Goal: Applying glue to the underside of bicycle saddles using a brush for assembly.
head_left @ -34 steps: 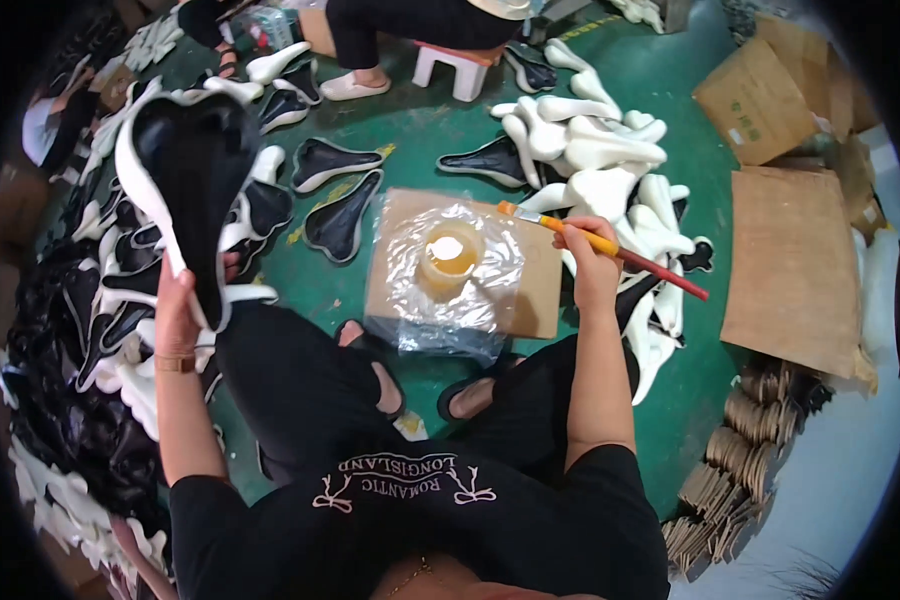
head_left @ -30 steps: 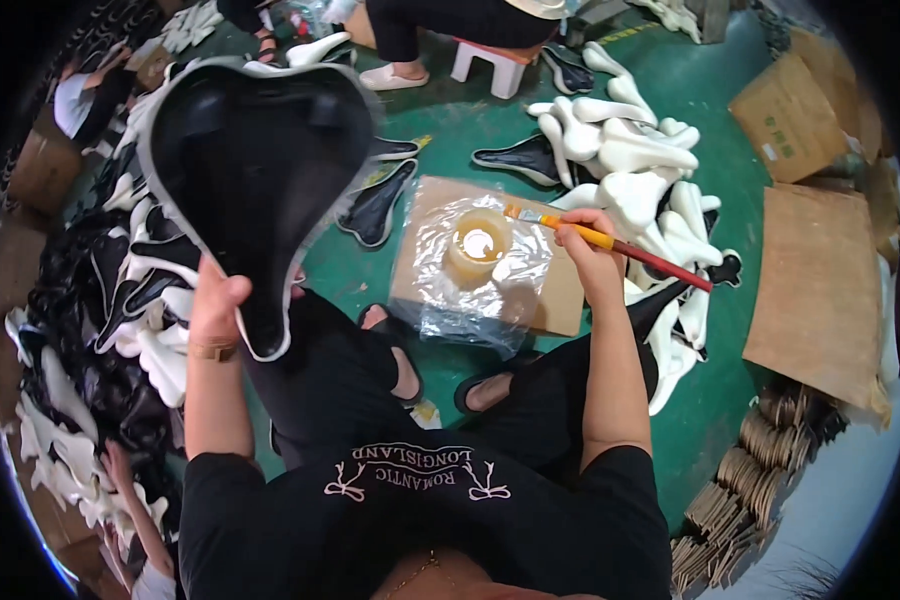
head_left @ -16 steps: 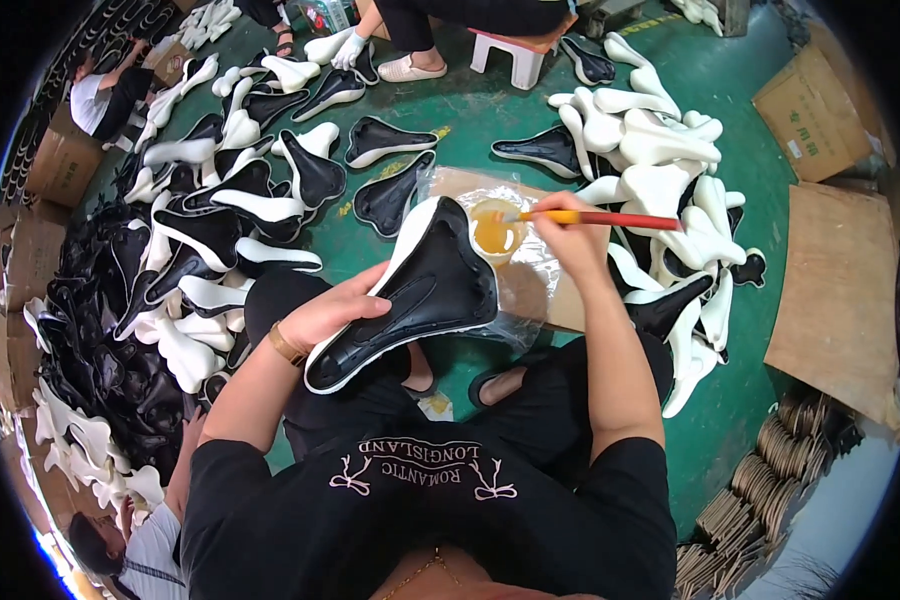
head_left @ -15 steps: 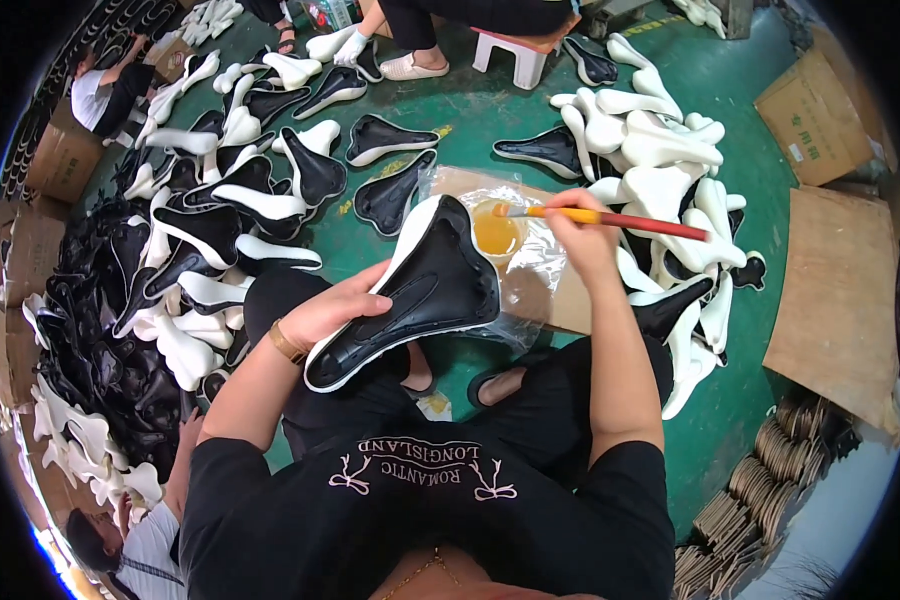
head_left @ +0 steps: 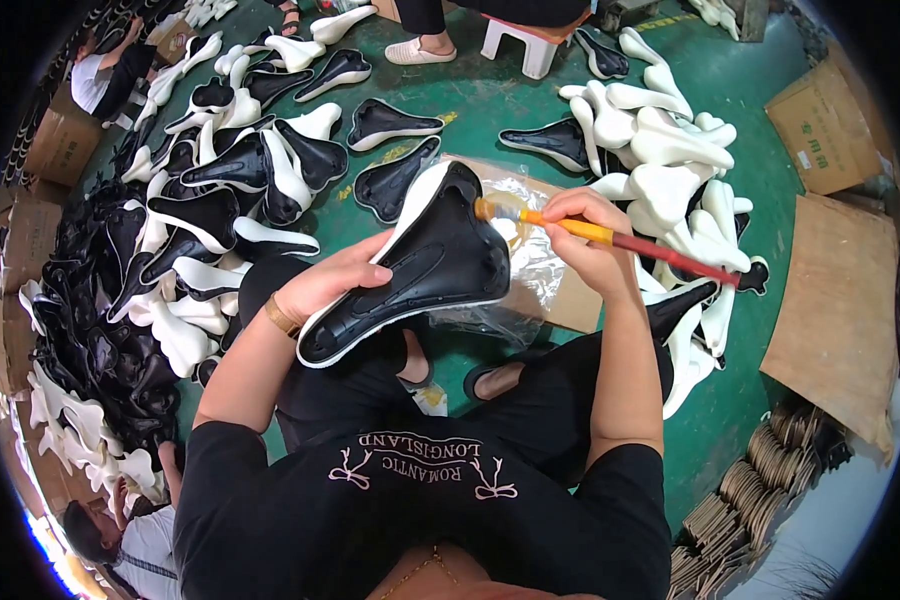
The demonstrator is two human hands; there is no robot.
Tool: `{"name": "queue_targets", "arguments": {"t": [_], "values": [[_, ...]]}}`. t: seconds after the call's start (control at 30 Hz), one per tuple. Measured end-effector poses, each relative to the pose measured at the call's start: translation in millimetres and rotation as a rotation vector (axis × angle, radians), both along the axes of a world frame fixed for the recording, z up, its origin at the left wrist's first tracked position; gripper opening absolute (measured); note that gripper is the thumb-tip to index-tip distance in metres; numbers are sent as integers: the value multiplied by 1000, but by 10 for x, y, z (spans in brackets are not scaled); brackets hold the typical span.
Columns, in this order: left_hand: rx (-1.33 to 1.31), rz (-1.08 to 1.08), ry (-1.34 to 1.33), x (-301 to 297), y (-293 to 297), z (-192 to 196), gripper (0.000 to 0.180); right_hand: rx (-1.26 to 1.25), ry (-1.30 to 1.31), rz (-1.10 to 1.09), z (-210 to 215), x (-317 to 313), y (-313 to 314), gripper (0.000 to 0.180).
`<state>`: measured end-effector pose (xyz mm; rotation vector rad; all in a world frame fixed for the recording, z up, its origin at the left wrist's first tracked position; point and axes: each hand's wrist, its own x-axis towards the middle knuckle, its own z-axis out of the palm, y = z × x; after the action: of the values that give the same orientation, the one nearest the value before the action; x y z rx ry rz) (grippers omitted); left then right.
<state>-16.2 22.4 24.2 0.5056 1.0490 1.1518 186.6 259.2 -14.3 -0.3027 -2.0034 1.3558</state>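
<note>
My left hand [head_left: 338, 277] grips a bicycle saddle [head_left: 420, 270] by its left side, with the thumb over its black hollow face. A white foam layer shows along the saddle's edge. My right hand [head_left: 592, 240] is closed around a paintbrush [head_left: 620, 240] with a yellow and red handle. The brush's bristles are at the saddle's upper right edge; whether they touch it I cannot tell. Behind the saddle, a sheet of clear plastic [head_left: 545, 265] lies on cardboard [head_left: 570, 308]. The yellow liquid on the plastic is now mostly hidden by the saddle and brush.
Piles of black and white saddle parts lie on the green floor at left [head_left: 225, 215] and right [head_left: 670, 150]. Cardboard boxes [head_left: 825, 125] and a brown board [head_left: 832, 320] stand at the right. A white stool [head_left: 520, 45] with a seated person is ahead; other people sit at left.
The brush has moved from the yellow liquid left to the saddle's edge, my right hand going slightly down. The saddle has risen a little. The gloved hand at the top has left view.
</note>
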Motion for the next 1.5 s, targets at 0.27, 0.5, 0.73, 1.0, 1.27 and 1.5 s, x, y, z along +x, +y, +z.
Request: {"name": "queue_targets", "arguments": {"t": [0.27, 0.5, 0.73, 1.0, 1.27, 1.5], "values": [[121, 66, 273, -138, -61, -158, 83, 51, -235, 44, 35, 104, 53, 6], [276, 117, 857, 28, -42, -250, 86, -357, -264, 81, -57, 87, -43, 8], [110, 131, 1026, 13, 1, -349, 83, -275, -305, -227, -280, 17, 127, 9], [216, 343, 732, 134, 128, -548, 79, -168, -327, -216, -270, -43, 143, 5], [240, 311, 777, 225, 272, -572, 80, -290, -118, -71, -58, 6, -77, 4], [357, 385, 541, 238, 497, -678, 64, 0, -135, 38, 84, -36, -322, 7]]}}
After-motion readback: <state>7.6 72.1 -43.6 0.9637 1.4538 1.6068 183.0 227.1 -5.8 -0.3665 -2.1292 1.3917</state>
